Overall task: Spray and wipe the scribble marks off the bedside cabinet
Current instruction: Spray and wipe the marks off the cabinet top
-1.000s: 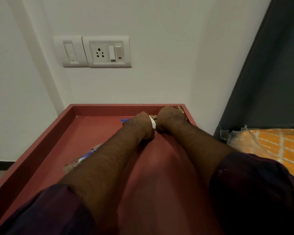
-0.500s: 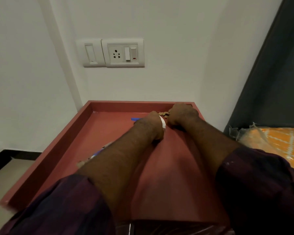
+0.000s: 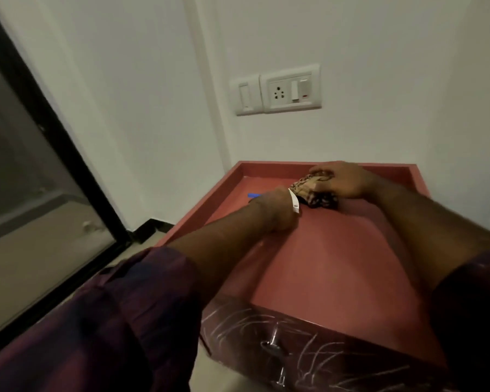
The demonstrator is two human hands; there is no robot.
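Observation:
The bedside cabinet (image 3: 337, 267) has a red top with a raised rim. White scribble marks (image 3: 238, 321) cover its dark front around a metal handle (image 3: 275, 345). My right hand (image 3: 345, 181) grips a crumpled patterned cloth (image 3: 313, 192) at the back of the top. Just left of it, my left hand (image 3: 275, 212) is curled round a spray bottle, of which only a white strip (image 3: 294, 204) and a blue tip (image 3: 253, 195) show. The rest of the bottle is hidden by my hand and forearm.
A white wall with a switch and socket plate (image 3: 279, 90) rises behind the cabinet. To the left are bare floor (image 3: 40, 250) and a dark-framed glass door (image 3: 26, 131). A dark edge borders the far right.
My view has swung left and down, bringing the scribbled cabinet front and the door into sight. Both hands stay at the back of the top, and more of the cloth shows under my right hand.

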